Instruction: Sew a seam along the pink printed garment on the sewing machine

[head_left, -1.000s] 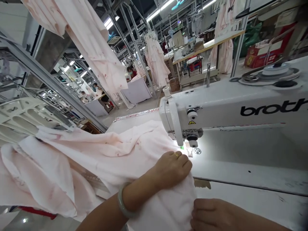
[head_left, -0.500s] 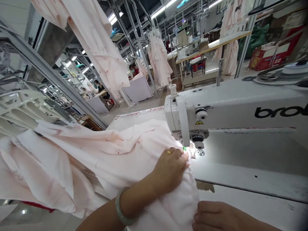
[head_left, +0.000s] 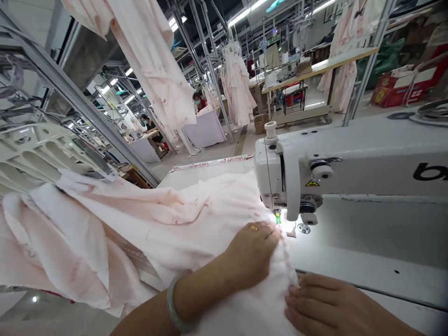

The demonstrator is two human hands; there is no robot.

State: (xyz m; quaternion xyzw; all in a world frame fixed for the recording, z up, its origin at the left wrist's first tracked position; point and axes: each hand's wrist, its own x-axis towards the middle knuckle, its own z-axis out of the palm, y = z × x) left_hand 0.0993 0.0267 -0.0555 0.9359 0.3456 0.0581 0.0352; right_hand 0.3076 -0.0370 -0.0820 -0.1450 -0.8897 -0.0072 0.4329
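A pale pink fabric (head_left: 168, 224) lies bunched across the white sewing table (head_left: 357, 261) and runs under the head of a white sewing machine (head_left: 350, 158). My left hand (head_left: 252, 252) rests flat on the fabric just in front of the needle (head_left: 278, 217), fingers together and pressing down; it wears a ring, with a green bangle at the wrist. My right hand (head_left: 322, 303) lies on the table at the fabric's right edge, fingers stretched out and touching the cloth.
A white plastic rack (head_left: 38, 158) stands at the left behind the fabric. Pink garments (head_left: 157, 70) hang overhead and further back (head_left: 238, 88). Other people sit at tables (head_left: 206, 130) in the distance. Red boxes (head_left: 399, 88) stand at the far right.
The view has shifted, so the machine head now sits further right. My right hand has slid up along the fabric edge toward the needle; my left hand stays pressed on the cloth.
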